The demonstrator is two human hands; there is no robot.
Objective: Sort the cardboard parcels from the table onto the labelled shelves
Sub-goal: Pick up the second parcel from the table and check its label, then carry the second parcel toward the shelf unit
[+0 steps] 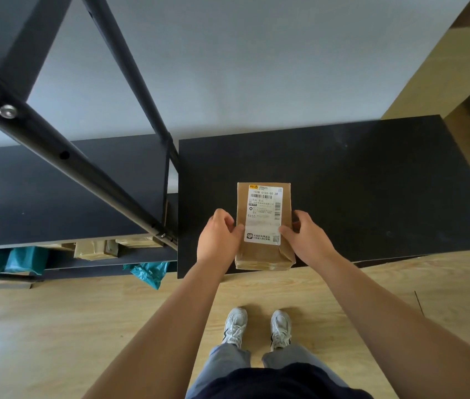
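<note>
A small brown cardboard parcel (259, 254) with a white shipping label on top is at the near edge of the black table (371, 182). My left hand (219, 234) grips its left side and my right hand (305, 237) grips its right side, thumbs resting on the top face. Whether the parcel rests on the table or is slightly lifted, I cannot tell. The black metal shelf unit (55, 180) stands directly to the left of the table, its dark shelf board at about table height.
Below that shelf board, a lower shelf holds several cardboard parcels (95, 249) and teal plastic bags (26, 260). Another teal bag (150, 272) hangs near the shelf's corner. A slanted shelf post (130, 67) crosses the upper left. Wooden floor lies underfoot.
</note>
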